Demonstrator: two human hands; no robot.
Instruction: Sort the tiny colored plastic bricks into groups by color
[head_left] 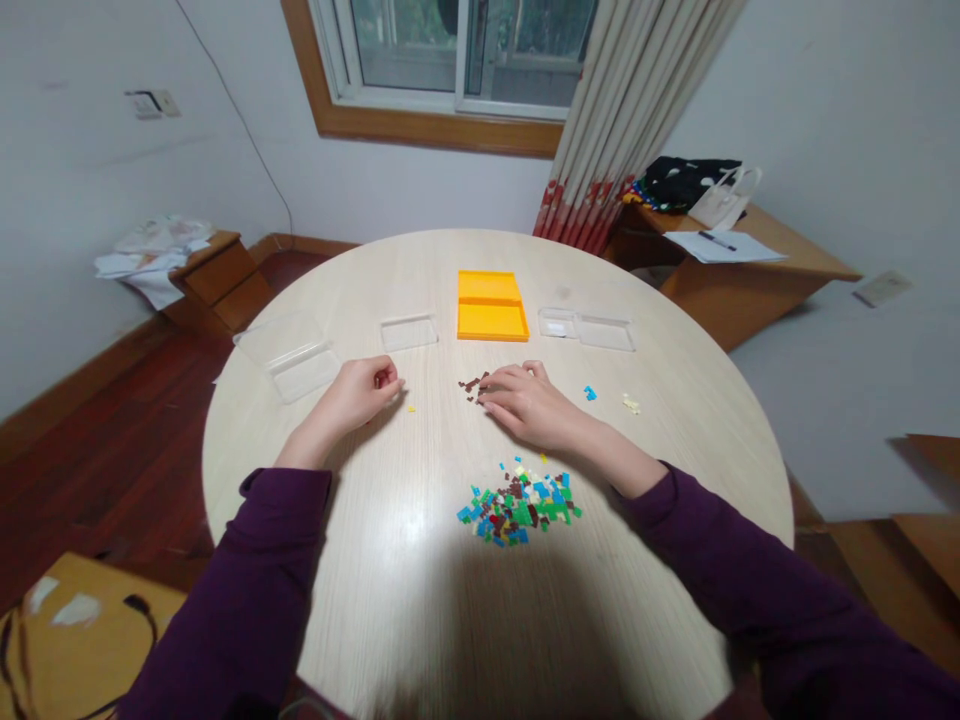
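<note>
Room: white walls, wood-framed window (pixel 405 55), pale curtain (pixel 630 90) with red lower band, dark reddish floor (pixel 75 430).
Beyond the rim: drawer cabinet (pixel 221 278) at far left, floor showing between; desk (pixel 795 250) at far right, bearing white bag (pixel 721 207) and paper (pixel 750 252).
Tabletop: round, pale wood grain (pixel 382 610).
Far row: open yellow case (pixel 491 321) in the middle; clear tray (pixel 409 332) to its left, clear case (pixel 606 333) to its right.
Left edge: clear box (pixel 304 372), its raised lid reaching the rim.
Left hand (pixel 371 390): curled, thumb and fingertips close together; cannot tell whether anything is pinched. Yellow piece (pixel 411 409) just beside.
Right hand (pixel 525 398): bent fingers slightly parted over brown pieces (pixel 470 386); grip hidden.
Right of it: blue pieces (pixel 590 393), then cream pieces (pixel 631 404).
Mixed pile (pixel 517 505): between the forearms, nearer the wearer, well inside the rim.
Working room: plain wood grain between left hand and brown pieces; sleeves (pixel 240 590) cross both sides.
</note>
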